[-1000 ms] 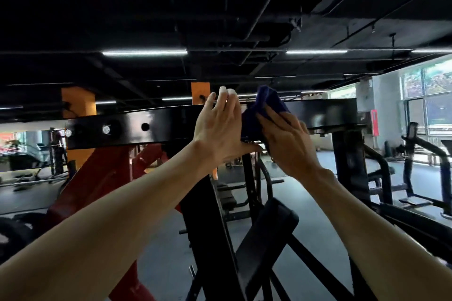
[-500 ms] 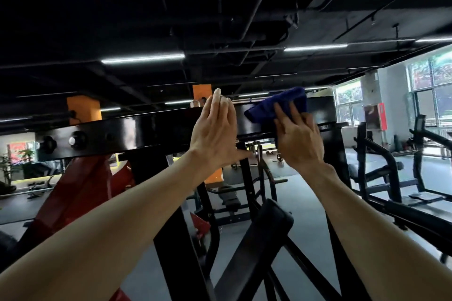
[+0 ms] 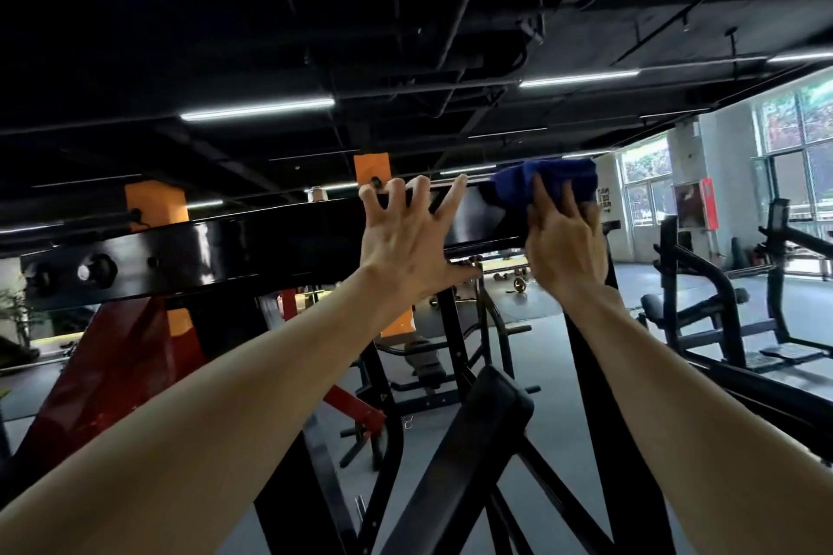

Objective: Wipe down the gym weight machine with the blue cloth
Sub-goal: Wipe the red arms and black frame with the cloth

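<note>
The weight machine's glossy black top crossbeam (image 3: 216, 257) runs across the view at head height, with bolts near its left end. My left hand (image 3: 405, 239) rests flat on the beam's front face, fingers spread and straight, fingertips at the top edge. My right hand (image 3: 563, 243) presses the blue cloth (image 3: 547, 183) against the beam's right end; the cloth is draped over the top edge and my fingers lie over its lower part. Both forearms reach up from the bottom of the frame.
Below the beam stand a black padded seat back (image 3: 455, 455), black uprights and a red frame part (image 3: 103, 370). Orange pillars (image 3: 155, 205) stand behind. Other black machines (image 3: 730, 311) fill the right side by the windows. Dark ceiling pipes hang overhead.
My right hand has slid the blue cloth rightward along the beam to its right end. My left hand's fingers have spread apart on the beam. The view has shifted right.
</note>
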